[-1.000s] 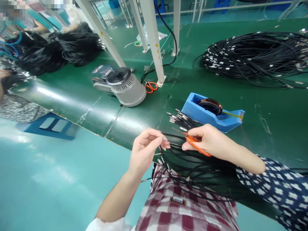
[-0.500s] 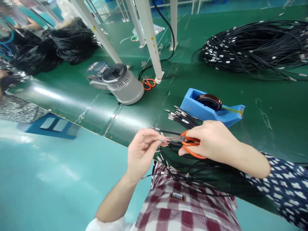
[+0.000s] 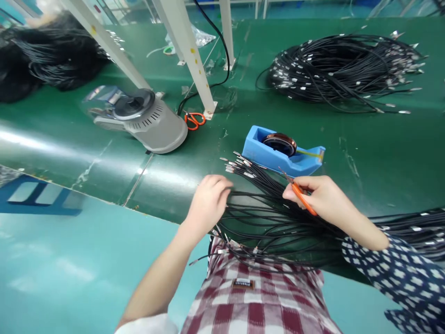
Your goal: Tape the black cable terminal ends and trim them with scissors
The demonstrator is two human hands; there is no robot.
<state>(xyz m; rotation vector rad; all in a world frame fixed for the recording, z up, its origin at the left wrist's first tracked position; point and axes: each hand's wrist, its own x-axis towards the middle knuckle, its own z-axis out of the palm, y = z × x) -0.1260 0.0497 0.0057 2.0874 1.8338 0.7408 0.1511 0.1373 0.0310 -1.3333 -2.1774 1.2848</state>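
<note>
My left hand (image 3: pixel 210 200) is closed near the bench's front edge, its fingers curled down around the end of a black cable (image 3: pixel 245 193). Its fingertips are partly hidden behind the back of the hand. In my right hand (image 3: pixel 321 197) is a pair of scissors with orange handles (image 3: pixel 303 199), the blades pointing up and left, clear of the cable end. Beneath both hands a loose bundle of black cables (image 3: pixel 274 227) lies across the bench and over the checked apron. Other cable ends with white labels (image 3: pixel 239 166) are gathered just beyond my left hand.
A blue tape dispenser (image 3: pixel 267 153) with a brown roll stands behind my right hand. Further back lies a large coil of black cables (image 3: pixel 330 69). To the left are a grey round machine (image 3: pixel 156 125), a second pair of orange scissors (image 3: pixel 195 121) and white frame legs (image 3: pixel 198 65).
The scissors have moved away from my left hand to the right, and their blades now point upward. My left hand has turned palm down. The whole view has shifted to the right.
</note>
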